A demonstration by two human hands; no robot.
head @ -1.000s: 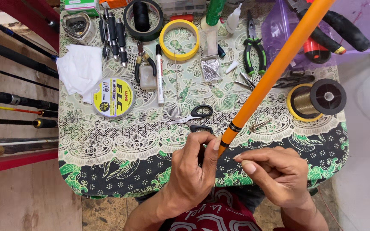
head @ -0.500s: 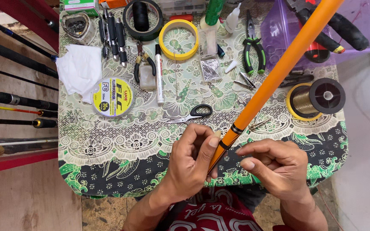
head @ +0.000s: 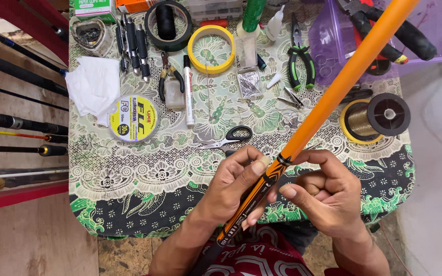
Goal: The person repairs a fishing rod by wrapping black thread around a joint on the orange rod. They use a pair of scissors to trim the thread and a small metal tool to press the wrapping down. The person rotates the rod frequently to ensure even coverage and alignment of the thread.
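Long orange fishing rod is slanting toward one o'clock, left hand gripping it steady while right hand, fingers curled, is pinching its black band.

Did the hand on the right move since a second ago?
Yes. The right hand slid left toward the orange rod, closing in below the scissors.

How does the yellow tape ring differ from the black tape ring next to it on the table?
The yellow tape ring is bright yellow and thin-walled; the black tape ring is dark and looks thicker. The yellow ring's middle shows only the patterned tablecloth, while the black ring has a dark spool standing inside it. The black ring lies nearer the table's far edge. Both lie flat, apart from the hands.
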